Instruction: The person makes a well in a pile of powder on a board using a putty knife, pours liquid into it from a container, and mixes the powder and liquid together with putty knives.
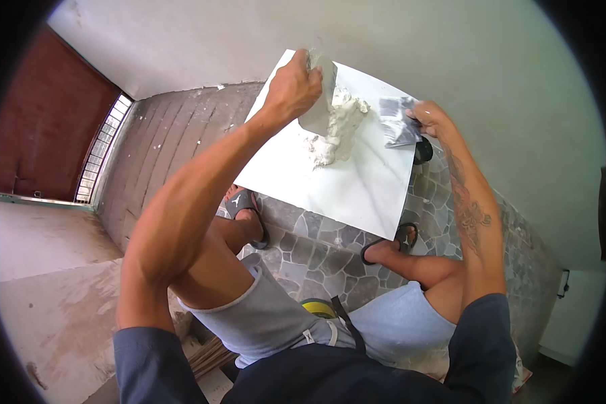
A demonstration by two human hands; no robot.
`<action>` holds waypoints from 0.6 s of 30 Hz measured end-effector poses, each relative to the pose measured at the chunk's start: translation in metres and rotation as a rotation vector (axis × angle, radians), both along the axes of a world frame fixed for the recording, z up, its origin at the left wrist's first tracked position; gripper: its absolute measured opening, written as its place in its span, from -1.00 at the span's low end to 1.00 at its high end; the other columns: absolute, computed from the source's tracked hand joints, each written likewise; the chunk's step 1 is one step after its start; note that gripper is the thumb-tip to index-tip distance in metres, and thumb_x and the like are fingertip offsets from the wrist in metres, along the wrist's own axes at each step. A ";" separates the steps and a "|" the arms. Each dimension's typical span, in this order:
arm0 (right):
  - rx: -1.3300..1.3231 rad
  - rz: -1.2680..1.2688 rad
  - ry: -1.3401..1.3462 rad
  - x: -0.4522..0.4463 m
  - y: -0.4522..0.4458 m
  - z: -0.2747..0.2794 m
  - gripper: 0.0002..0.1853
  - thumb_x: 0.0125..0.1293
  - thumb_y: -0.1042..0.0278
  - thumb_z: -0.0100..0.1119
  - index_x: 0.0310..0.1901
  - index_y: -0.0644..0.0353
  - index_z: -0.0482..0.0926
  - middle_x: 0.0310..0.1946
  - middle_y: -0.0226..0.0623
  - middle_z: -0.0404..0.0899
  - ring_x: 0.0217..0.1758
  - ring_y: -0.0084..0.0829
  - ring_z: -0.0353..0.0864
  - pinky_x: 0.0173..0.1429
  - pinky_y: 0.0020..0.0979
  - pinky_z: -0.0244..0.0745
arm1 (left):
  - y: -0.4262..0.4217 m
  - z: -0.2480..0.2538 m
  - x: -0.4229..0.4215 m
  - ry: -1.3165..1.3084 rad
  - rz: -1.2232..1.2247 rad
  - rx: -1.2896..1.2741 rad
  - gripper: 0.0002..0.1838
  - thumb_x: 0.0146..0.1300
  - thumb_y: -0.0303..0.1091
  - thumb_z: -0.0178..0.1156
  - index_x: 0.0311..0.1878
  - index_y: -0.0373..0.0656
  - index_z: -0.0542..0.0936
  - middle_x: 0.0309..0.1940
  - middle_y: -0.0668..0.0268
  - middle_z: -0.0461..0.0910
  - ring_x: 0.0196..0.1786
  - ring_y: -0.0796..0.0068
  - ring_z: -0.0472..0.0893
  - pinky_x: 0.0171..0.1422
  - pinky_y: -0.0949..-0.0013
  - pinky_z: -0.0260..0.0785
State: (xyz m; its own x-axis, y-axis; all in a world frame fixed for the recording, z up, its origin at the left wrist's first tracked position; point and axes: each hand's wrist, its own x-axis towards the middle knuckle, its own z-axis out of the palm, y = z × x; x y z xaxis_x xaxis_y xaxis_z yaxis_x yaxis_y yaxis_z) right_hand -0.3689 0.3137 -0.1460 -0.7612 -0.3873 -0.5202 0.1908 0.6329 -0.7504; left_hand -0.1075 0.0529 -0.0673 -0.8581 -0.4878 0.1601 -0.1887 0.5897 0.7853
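Observation:
A white board (303,182) lies tilted in front of me, with a lump of wet white paste (343,128) on its upper middle. My left hand (295,86) is closed round the top of a flat grey trowel (320,101), whose blade stands along the left side of the paste. At the board's right edge my right hand (432,118) grips a flat metal scraper (397,121) smeared with grey and white. The scraper is over the board, to the right of the paste and apart from it.
A dark round object (423,151) shows beside the board's right edge. My sandalled feet are on the stone-patterned floor (310,249) below the board. A pale wall (491,87) rises behind it, and a red door (47,114) is at the far left.

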 end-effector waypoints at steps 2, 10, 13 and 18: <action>0.016 0.161 0.005 0.017 -0.030 0.007 -0.66 0.41 0.43 0.20 0.17 0.36 0.50 -0.01 -0.19 0.60 -0.05 -0.36 0.64 -0.02 -0.14 0.62 | 0.001 -0.001 -0.002 0.000 0.004 0.035 -0.60 0.40 -0.19 0.03 0.10 -0.34 0.42 -0.15 -0.27 0.64 -0.03 -0.27 0.63 0.13 -0.08 0.43; 0.100 0.408 0.303 0.067 -0.076 0.052 -0.51 0.37 0.43 0.14 0.25 0.57 0.42 -0.02 -0.09 0.62 -0.09 -0.37 0.63 0.03 -0.27 0.59 | 0.013 -0.004 -0.011 0.020 0.027 0.086 -0.63 0.39 -0.21 0.04 0.04 -0.37 0.41 -0.17 -0.26 0.64 -0.04 -0.26 0.64 0.12 -0.08 0.45; 0.124 0.470 0.365 0.098 -0.080 0.077 -0.56 0.33 0.45 0.11 0.16 0.61 0.47 -0.07 -0.06 0.63 -0.13 -0.33 0.64 0.01 -0.24 0.62 | 0.028 -0.004 -0.015 0.039 0.025 0.054 -0.64 0.39 -0.24 0.03 0.02 -0.38 0.40 -0.20 -0.27 0.64 -0.05 -0.27 0.64 0.12 -0.09 0.45; -0.018 0.398 0.262 0.133 -0.085 0.094 -0.68 0.35 0.46 0.05 0.01 0.55 0.54 -0.19 -0.09 0.63 -0.14 -0.32 0.65 -0.07 -0.19 0.67 | 0.051 0.006 -0.016 -0.012 0.001 0.051 -0.67 0.37 -0.28 0.01 -0.01 -0.39 0.39 -0.21 -0.30 0.62 -0.04 -0.30 0.62 0.12 -0.13 0.43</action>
State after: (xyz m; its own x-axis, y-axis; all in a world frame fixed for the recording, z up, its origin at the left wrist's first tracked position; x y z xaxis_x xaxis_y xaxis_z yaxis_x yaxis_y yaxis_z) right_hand -0.2364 0.2291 -0.0516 -0.6566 -0.6823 -0.3213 -0.2603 0.6049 -0.7526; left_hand -0.1234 0.1041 -0.0618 -0.8592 -0.4963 0.1246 -0.1991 0.5485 0.8121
